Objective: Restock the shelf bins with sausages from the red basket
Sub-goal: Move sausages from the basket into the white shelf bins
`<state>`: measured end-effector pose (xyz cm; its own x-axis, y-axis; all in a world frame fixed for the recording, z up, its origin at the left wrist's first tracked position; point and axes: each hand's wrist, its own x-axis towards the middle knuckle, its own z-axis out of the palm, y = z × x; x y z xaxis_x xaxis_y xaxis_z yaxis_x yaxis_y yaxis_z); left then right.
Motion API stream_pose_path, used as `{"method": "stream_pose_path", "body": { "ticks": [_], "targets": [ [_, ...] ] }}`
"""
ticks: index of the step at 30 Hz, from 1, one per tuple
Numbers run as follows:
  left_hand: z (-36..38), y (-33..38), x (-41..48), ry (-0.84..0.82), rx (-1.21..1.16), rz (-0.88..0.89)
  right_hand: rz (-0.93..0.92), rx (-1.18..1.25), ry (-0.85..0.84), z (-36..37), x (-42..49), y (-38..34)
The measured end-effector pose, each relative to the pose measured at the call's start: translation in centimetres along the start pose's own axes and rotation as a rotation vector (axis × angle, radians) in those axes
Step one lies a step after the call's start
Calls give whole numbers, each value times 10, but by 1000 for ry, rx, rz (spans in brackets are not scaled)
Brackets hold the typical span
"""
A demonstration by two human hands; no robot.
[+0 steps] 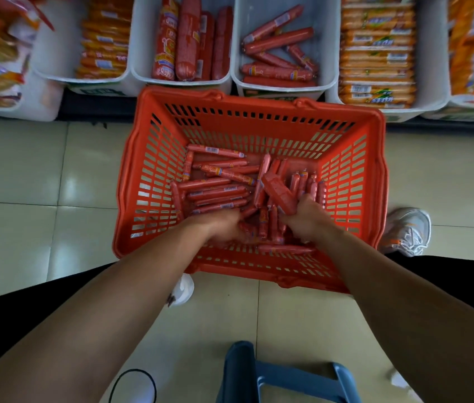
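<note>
both hands [261,225] in red basket [142,158], r gripping sausages [279,193]

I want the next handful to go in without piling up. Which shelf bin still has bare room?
The bin of thin sausages, beyond the red basket: bare floor at its far end. The fat-sausage bin is packed; the orange-pack bin is full. Right hand grips sausages; left hand is among them.

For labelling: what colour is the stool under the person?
Blue stool, seen in the head view.
</note>
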<state>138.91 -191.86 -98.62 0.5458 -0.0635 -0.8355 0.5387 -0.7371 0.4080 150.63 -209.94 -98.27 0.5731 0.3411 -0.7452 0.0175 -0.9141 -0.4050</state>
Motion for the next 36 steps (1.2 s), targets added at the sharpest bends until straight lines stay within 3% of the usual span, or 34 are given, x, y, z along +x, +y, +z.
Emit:
{"method": "stream_pose_path", "body": {
  "ticks": [4,13,20,28,36],
  "targets": [
    [-30,-4,-46,136,65,-77,-2,-27,-7,-19,-21,-9],
    [-77,1,-159,507,-75,-82,-185,-60,127,-70,-72,-54],
    [-108,-17,-196,842,-294,-65,-329,-79,215,-100,-107,-111],
    [-178,-23,-126,1056,-384,-101,-363,4,307,-97,-62,-144],
    [-246,-1,-18,1156,-207,-65,-384,152,403,-110,4,-172]
  ]
}}
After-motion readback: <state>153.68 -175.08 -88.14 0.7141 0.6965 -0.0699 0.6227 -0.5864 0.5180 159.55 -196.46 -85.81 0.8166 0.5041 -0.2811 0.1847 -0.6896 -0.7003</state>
